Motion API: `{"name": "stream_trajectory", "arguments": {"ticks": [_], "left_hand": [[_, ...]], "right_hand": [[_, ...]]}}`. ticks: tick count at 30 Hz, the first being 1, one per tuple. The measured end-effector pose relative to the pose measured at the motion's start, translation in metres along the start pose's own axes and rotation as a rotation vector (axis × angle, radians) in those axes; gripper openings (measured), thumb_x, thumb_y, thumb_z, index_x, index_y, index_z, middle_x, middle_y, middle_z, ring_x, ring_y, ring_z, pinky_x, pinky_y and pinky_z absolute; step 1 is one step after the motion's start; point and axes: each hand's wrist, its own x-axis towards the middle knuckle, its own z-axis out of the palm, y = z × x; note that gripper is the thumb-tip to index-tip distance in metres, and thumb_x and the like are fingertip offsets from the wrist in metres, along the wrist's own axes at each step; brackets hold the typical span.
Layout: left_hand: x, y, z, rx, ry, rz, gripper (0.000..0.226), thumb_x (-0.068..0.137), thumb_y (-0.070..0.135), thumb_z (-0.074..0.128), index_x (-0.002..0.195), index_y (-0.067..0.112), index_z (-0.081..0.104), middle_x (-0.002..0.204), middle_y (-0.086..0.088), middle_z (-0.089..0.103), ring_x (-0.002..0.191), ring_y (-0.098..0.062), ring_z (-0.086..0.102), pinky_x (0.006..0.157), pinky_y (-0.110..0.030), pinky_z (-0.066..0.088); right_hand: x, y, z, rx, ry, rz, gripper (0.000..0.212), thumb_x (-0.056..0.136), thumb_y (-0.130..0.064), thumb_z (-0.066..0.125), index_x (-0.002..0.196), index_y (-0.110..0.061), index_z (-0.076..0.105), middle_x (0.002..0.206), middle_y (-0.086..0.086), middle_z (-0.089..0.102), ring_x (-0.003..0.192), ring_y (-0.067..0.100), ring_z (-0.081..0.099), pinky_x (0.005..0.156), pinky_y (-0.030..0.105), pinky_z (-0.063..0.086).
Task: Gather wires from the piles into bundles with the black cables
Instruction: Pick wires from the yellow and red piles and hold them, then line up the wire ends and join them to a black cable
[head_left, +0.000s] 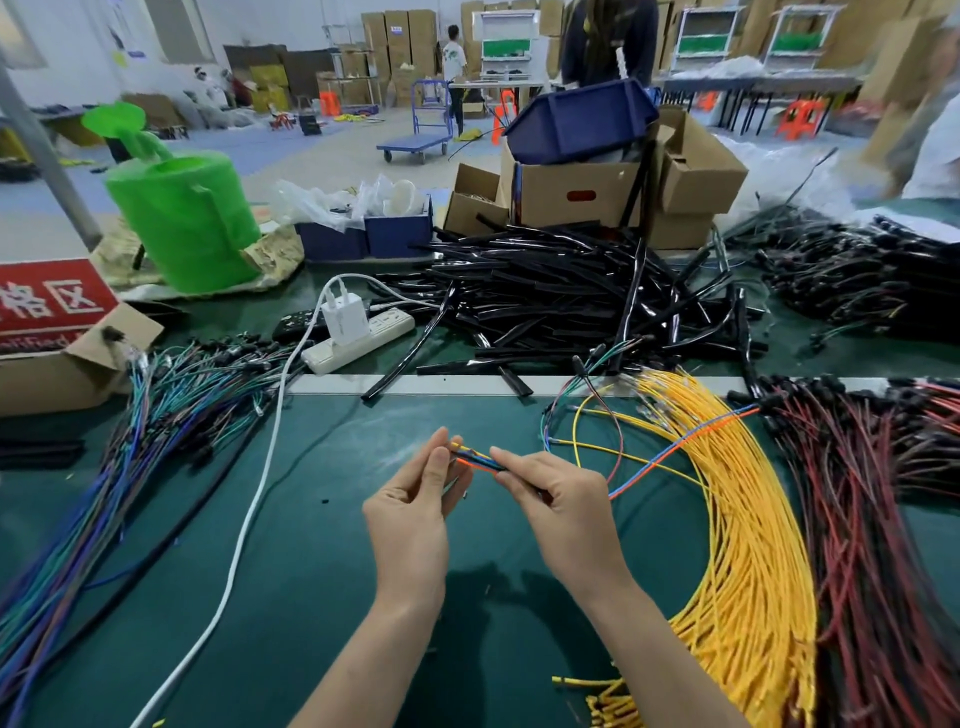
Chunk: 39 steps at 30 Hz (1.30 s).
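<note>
Two bare arms come up from the bottom of the frame, and the hands meet in the middle, just above the green table (311, 571). The left hand (410, 509) and the right hand (561, 514) are close together, and both pinch the same little bunch of wires (475, 460). The left hand pinches the tips and the right hand grips a bit further along, most likely so the ends line up side by side. The bunch has orange, blue and yellow in it, and its long tails trail off to the right. The yellow wires (748, 519) lie in a big curved pile at the right, with the red and black wires (857, 519) beside them at the far right. The blue and green wires (130, 441) are heaped at the left. Each kind has its own pile, which makes picking easy. The black cables (561, 291) sit in a heap in the upper middle, well apart from the hands. Something dark shows under the right fingers, but I cannot tell if it is one of them.
</note>
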Motion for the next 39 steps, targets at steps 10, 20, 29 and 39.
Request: {"name": "stream_trajectory", "arguments": {"ticks": [10, 20, 29, 39], "left_hand": [[-0.003, 0.001, -0.006, 0.198, -0.202, 0.08, 0.02, 0.089, 0.008, 0.057, 0.102, 0.013, 0.071, 0.091, -0.002, 0.075, 0.084, -0.013, 0.072, 0.074, -0.017, 0.054], [-0.003, -0.004, -0.008, 0.319, -0.217, 0.182, 0.023, 0.084, 0.001, 0.062, 0.097, 0.016, 0.073, 0.092, 0.006, 0.075, 0.087, -0.005, 0.069, 0.079, -0.015, 0.053], [0.06, 0.029, -0.004, 0.585, -0.752, -0.235, 0.015, 0.088, -0.002, 0.059, 0.097, 0.002, 0.071, 0.084, -0.005, 0.075, 0.083, -0.013, 0.072, 0.073, -0.016, 0.054], [0.205, 0.008, -0.029, 1.74, -0.157, 0.283, 0.029, 0.09, 0.022, 0.062, 0.11, 0.002, 0.066, 0.115, -0.021, 0.062, 0.106, -0.037, 0.055, 0.089, -0.041, 0.045]], "right_hand": [[-0.002, -0.002, -0.001, 0.022, -0.013, -0.008, 0.03, 0.083, -0.002, 0.069, 0.111, -0.014, 0.07, 0.08, 0.005, 0.069, 0.069, 0.013, 0.06, 0.064, 0.018, 0.045], [-0.002, -0.005, -0.005, 0.0, -0.014, -0.131, 0.03, 0.084, -0.004, 0.067, 0.113, -0.012, 0.071, 0.081, 0.003, 0.065, 0.069, 0.005, 0.055, 0.067, 0.01, 0.042], [-0.002, 0.004, -0.012, -0.132, 0.033, -0.228, 0.022, 0.084, -0.006, 0.066, 0.105, -0.006, 0.073, 0.086, 0.006, 0.07, 0.075, 0.018, 0.066, 0.069, 0.03, 0.052], [-0.006, 0.007, -0.014, -0.157, 0.08, -0.157, 0.02, 0.078, 0.003, 0.072, 0.095, -0.006, 0.075, 0.084, 0.001, 0.072, 0.073, 0.014, 0.068, 0.069, 0.025, 0.052]]}}
